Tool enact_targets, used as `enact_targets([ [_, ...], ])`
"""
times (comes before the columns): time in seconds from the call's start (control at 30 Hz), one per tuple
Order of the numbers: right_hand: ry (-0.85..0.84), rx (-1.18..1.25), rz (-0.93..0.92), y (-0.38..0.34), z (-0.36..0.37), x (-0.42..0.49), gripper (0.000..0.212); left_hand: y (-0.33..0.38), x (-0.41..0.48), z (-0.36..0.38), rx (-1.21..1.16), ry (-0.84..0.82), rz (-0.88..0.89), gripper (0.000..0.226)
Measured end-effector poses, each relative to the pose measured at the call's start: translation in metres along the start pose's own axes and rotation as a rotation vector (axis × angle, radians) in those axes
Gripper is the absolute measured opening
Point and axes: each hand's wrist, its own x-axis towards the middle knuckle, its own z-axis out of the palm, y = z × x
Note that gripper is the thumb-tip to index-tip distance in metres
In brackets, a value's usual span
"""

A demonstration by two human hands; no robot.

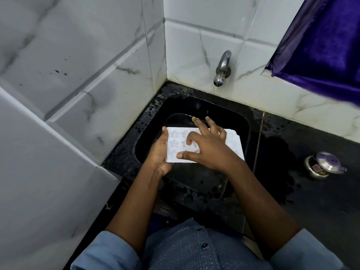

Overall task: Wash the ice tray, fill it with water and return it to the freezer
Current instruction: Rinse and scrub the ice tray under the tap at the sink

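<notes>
Tray (175,143) over sink (247,121): left hand (160,152) grips edge; right hand (211,148) on moulds, fingers (201,126) spread. Washing step; tap (222,69) likely needs opening next.

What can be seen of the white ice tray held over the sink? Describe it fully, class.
The ice tray is a white, flat rectangle, seemingly plastic or silicone, with star-shaped cups facing up; whether they hold water cannot be told. It is held roughly level over the black sink. The left hand grips its left edge, thumb on top; the right hand lies spread over its top, hiding most of the cups.
</notes>
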Motion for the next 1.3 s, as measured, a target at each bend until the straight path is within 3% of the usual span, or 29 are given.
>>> enact_targets([
  [0.37, -0.094, -0.070, 0.027, -0.005, -0.001, -0.006, 0.063, -0.002, -0.003, 0.006, 0.016, -0.015, -0.036, 0.083],
  [1.07, -0.092, -0.088, 0.041, -0.015, -0.003, -0.009, 0.071, -0.002, -0.010, 0.009, 0.051, -0.009, -0.019, 0.080],
  [1.3, -0.057, -0.078, 0.037, -0.014, -0.002, -0.007, 0.065, 0.002, -0.011, 0.013, 0.057, 0.003, 0.010, 0.077],
])
